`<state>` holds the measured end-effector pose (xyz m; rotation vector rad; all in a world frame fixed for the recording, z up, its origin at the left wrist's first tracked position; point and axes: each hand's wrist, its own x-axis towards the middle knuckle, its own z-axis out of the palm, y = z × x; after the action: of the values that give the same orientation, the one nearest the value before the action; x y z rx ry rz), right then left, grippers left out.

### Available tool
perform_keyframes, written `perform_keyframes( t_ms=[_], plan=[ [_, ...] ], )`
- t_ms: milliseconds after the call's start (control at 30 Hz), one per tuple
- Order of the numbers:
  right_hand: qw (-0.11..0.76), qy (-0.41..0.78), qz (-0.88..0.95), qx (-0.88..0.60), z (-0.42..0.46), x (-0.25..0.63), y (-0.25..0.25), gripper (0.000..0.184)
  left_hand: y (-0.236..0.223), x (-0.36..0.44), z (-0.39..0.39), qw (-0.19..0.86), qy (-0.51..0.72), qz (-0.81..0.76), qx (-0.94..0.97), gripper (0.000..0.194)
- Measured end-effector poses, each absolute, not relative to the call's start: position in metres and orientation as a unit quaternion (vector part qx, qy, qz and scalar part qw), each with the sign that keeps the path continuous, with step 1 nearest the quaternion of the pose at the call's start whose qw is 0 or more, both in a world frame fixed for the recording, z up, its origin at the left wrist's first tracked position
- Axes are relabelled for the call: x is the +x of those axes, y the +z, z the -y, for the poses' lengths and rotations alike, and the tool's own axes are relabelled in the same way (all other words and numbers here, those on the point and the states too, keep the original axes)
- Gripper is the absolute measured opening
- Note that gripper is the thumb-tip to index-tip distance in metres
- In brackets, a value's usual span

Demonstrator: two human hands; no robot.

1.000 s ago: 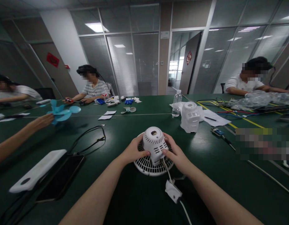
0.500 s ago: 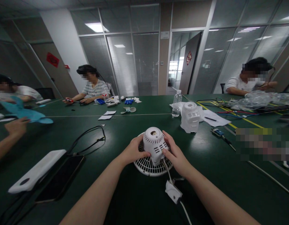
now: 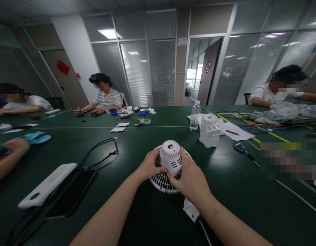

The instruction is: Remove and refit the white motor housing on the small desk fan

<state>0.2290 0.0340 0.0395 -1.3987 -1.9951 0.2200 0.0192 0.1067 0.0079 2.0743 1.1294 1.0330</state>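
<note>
A white fan motor housing (image 3: 170, 155) with slotted vents and a round hole in its top stands over a white fan grille (image 3: 160, 182). My left hand (image 3: 151, 164) grips its left side, the thumb across the lower front. Around the right side wraps my right hand (image 3: 192, 176), its thumb at the lower front near the left thumb. Below my right wrist lies a small white box (image 3: 190, 209) with a white cord (image 3: 204, 232). The grille's right part is mostly hidden behind my right hand.
A second white housing (image 3: 210, 131) stands beyond, beside a water bottle (image 3: 195, 114) and paper with a pen (image 3: 232, 132). At left lie a white power bank (image 3: 49, 184), a phone (image 3: 72, 194) and a looped black cable (image 3: 96, 153). Other people sit around the green table.
My right hand has shifted inward around the housing, its thumb now at the lower front and covering the cord there. At far left, another person's hand has lowered with the blue piece.
</note>
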Motion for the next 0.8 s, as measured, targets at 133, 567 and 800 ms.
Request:
perform_keyframes(
  t_ms=[133, 567, 800],
  plan=[
    [0.35, 0.088, 0.76, -0.541, -0.032, 0.229, 0.041, 0.1, 0.008, 0.022, -0.107, 0.257, 0.396, -0.403, 0.784, 0.084],
    [0.356, 0.038, 0.737, -0.573, -0.015, 0.228, 0.047, 0.099, 0.002, 0.004, -0.105, 0.272, 0.498, -0.412, 0.713, 0.075],
    [0.341, 0.002, 0.705, -0.622, 0.002, 0.306, 0.05, 0.093, -0.013, -0.017, -0.119, 0.26, 0.438, -0.555, 0.657, 0.037]
  ],
)
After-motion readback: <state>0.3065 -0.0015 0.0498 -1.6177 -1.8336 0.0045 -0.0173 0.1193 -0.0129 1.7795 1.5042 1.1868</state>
